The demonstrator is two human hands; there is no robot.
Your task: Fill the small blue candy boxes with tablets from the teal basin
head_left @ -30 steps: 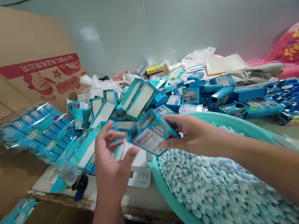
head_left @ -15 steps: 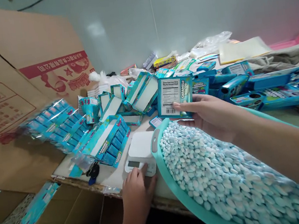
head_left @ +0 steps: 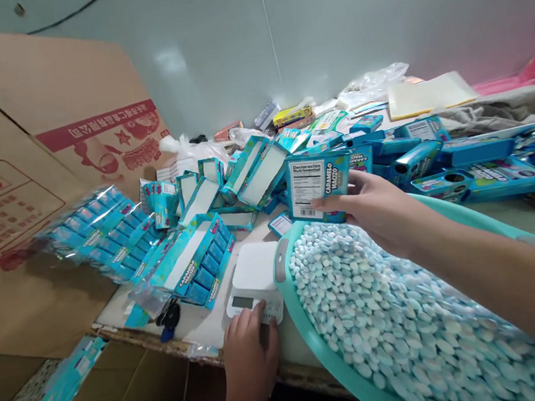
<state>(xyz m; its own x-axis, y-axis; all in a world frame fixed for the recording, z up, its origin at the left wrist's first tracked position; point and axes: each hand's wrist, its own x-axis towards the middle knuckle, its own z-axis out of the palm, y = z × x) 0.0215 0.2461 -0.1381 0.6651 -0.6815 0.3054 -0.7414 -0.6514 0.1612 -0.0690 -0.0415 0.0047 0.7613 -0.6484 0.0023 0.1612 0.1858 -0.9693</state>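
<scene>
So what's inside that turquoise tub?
Small, pale blue and white oval pieces fill much of the tub; the right forearm hides some. Whatever lies beneath them is covered.

Our left hand (head_left: 250, 350) reaches low, palm down, fingers bent — our right hand (head_left: 380, 212) sits higher, its grip closed, forearm (head_left: 498, 269) slanting.

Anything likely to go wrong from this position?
The right hand holds the small blue box upright over the rim of the green tub; if it slips, it could drop into the candies.

The tub's handle end sits right beside the scale, so a nudge might skew a reading.

The left hand is on the scale's button area; a stray press could change a setting.
</scene>
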